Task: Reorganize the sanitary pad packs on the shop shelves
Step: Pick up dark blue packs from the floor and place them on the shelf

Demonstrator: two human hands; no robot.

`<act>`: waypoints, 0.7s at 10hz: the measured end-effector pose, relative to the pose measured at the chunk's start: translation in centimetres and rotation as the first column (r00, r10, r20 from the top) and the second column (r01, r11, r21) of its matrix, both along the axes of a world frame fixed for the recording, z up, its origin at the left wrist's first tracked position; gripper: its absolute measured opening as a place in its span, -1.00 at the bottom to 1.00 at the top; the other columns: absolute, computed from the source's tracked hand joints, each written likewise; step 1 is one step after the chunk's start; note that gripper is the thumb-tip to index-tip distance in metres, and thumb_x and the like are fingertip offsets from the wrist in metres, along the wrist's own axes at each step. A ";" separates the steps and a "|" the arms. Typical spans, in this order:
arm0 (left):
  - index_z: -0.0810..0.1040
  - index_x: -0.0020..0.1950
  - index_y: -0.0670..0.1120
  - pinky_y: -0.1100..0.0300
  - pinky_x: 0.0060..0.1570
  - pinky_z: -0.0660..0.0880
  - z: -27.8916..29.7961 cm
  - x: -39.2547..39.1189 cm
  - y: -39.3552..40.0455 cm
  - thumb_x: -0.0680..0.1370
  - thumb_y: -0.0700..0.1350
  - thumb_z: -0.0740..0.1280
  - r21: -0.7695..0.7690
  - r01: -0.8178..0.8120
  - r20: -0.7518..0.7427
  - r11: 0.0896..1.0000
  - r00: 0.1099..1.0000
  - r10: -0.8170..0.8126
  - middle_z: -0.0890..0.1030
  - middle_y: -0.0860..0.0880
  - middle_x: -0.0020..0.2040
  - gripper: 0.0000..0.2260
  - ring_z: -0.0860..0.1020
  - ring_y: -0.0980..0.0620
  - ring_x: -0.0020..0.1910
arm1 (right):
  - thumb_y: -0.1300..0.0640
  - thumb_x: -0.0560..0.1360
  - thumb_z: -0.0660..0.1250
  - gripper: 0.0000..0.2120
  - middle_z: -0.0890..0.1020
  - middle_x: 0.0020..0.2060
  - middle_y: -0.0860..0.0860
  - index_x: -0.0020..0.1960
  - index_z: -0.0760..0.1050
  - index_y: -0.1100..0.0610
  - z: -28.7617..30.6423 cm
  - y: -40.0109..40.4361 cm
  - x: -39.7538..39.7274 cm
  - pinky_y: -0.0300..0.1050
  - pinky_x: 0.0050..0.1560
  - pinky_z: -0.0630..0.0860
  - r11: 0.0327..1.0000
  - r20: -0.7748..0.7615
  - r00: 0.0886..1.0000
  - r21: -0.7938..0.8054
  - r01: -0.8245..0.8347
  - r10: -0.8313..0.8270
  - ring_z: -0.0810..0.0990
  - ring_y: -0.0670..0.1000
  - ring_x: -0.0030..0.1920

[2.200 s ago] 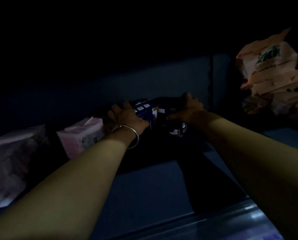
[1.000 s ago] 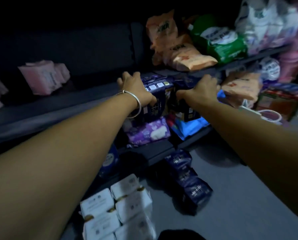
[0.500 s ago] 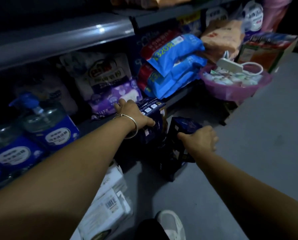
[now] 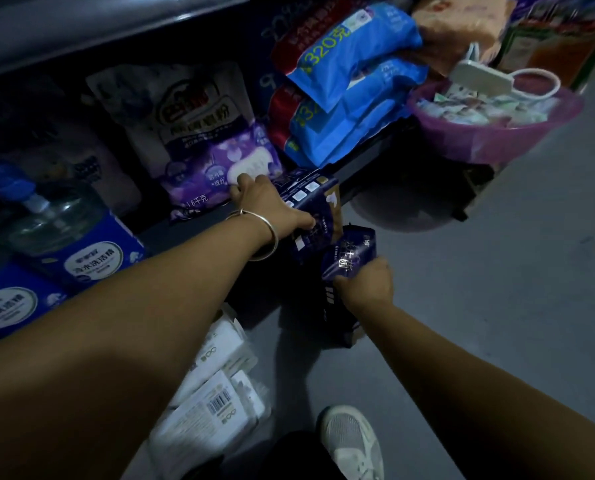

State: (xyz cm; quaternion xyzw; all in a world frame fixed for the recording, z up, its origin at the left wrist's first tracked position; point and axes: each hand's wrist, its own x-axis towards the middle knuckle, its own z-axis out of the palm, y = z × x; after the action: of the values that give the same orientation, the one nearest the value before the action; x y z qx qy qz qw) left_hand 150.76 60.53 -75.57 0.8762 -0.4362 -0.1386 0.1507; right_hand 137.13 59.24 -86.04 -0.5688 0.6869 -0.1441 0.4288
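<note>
Hands low by bottom shelf (image 4: 368,161) | left hand (image 4: 272,211) grips dark navy pack (image 4: 315,206) | right hand (image 4: 367,287) grips second navy pack (image 4: 349,254) above floor (image 4: 514,271)

Two dark navy sanitary pad packs are low down in front of the bottom shelf, above the grey floor. The upper pack (image 4: 311,209) is taller, tilted, with small white squares along its top edge. The lower pack (image 4: 349,252) sits just beside it to the right, touching or nearly so, showing pale lettering on its glossy front, and beneath it stand more dark packs (image 4: 334,317) on the floor.
</note>
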 end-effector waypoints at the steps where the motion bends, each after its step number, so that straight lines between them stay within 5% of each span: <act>1: 0.29 0.35 -0.20 0.09 0.26 0.29 0.1 -0.1 -0.2 0.27 0.18 0.50 -0.016 -0.008 -0.014 1.000 1.000 0.007 0.24 -0.17 0.32 -0.19 0.21 -0.17 0.34 | 0.14 0.44 0.43 -0.43 0.38 0.28 0.25 0.30 0.22 0.27 0.2 -0.9 -0.3 0.16 0.20 0.47 0.998 0.072 0.996 0.032 0.049 -0.051 0.48 0.26 0.21; 4: 0.30 0.35 -0.19 0.07 0.28 0.29 -0.1 -0.1 -0.4 0.25 0.17 0.51 -0.041 0.004 -0.025 0.999 1.000 -0.005 0.24 -0.15 0.30 -0.18 0.22 -0.17 0.35 | 0.21 0.51 0.31 -0.53 0.49 0.25 0.20 0.37 0.32 0.29 -0.7 -2.4 1.8 -0.01 0.19 0.46 0.985 0.021 0.999 0.170 -0.030 0.027 0.52 0.09 0.12; 5: 0.28 0.37 -0.20 0.05 0.28 0.30 -0.1 -0.4 -0.5 0.26 0.17 0.51 -0.035 0.027 -0.024 0.999 0.999 -0.028 0.24 -0.16 0.32 -0.17 0.22 -0.18 0.35 | 0.21 0.56 0.20 -0.69 0.55 0.02 0.14 0.27 0.44 0.27 0.0 -1.8 0.5 0.00 0.07 0.57 0.981 0.126 0.990 0.175 -0.085 0.063 0.50 0.06 -0.08; 6: 0.26 0.38 -0.21 0.04 0.27 0.31 0.1 -1.0 -0.4 0.27 0.17 0.51 -0.022 0.054 -0.015 0.998 0.998 -0.054 0.23 -0.17 0.33 -0.15 0.22 -0.18 0.35 | 0.26 0.54 0.19 -0.88 0.54 -0.08 0.16 -0.06 0.48 0.29 0.8 -2.0 -1.0 0.07 0.07 0.58 0.985 0.043 0.994 0.132 -0.107 0.102 0.59 0.16 -0.03; 7: 0.25 0.39 -0.20 0.04 0.24 0.33 0.7 -1.9 -0.2 0.27 0.17 0.52 -0.013 0.092 -0.009 0.996 0.996 -0.092 0.24 -0.16 0.33 -0.15 0.21 -0.16 0.35 | 0.25 0.52 0.21 -0.89 0.62 -0.08 0.23 -0.11 0.49 0.24 1.7 -3.2 -2.3 0.18 0.03 0.58 0.999 0.195 0.981 0.033 -0.009 0.002 0.62 0.24 -0.03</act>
State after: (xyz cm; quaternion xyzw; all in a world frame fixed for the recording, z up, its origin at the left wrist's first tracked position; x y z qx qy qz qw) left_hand 148.86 60.32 -74.90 0.8537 -0.4762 -0.1466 0.1517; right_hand 134.84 56.07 -84.39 -0.5465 0.6423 -0.1862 0.5040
